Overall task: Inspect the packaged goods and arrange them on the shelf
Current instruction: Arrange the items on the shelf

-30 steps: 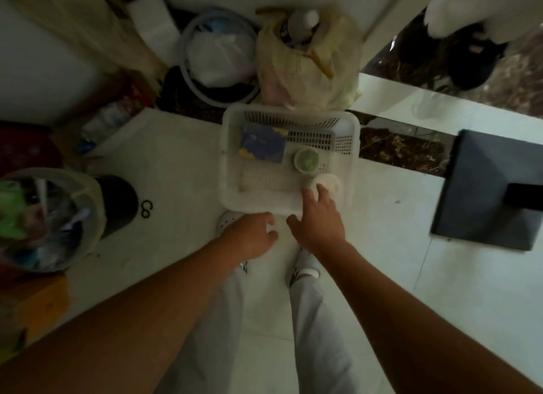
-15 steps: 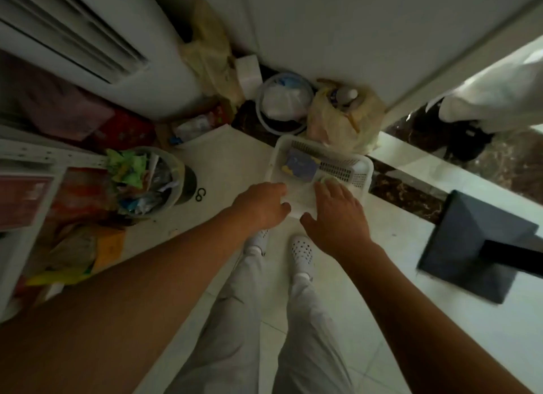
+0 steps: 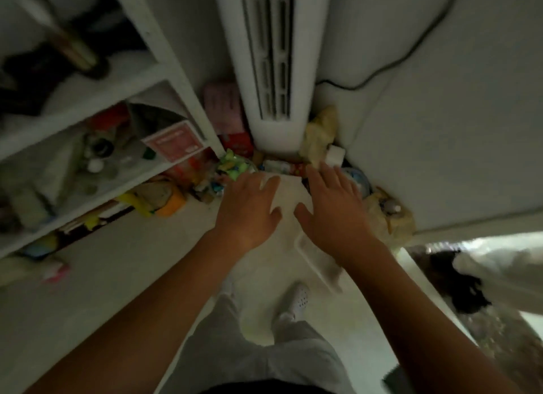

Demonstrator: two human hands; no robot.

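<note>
The view has swung up from the white basket (image 3: 316,261) toward the shelf (image 3: 176,79); left hand (image 3: 249,210) and right hand (image 3: 333,210) have lifted off it, fingers (image 3: 266,185) spread, holding nothing; the basket sits on the floor under the right wrist, packaged goods hidden; seemingly nothing picked yet.

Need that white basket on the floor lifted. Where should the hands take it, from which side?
Take the white basket by its raised rim, from above: it lies flat on the floor, and that lip along its near edge is all that shows. The right hand, open, is right over it; the left hand, also open, would probably take the opposite side, hidden here.
</note>
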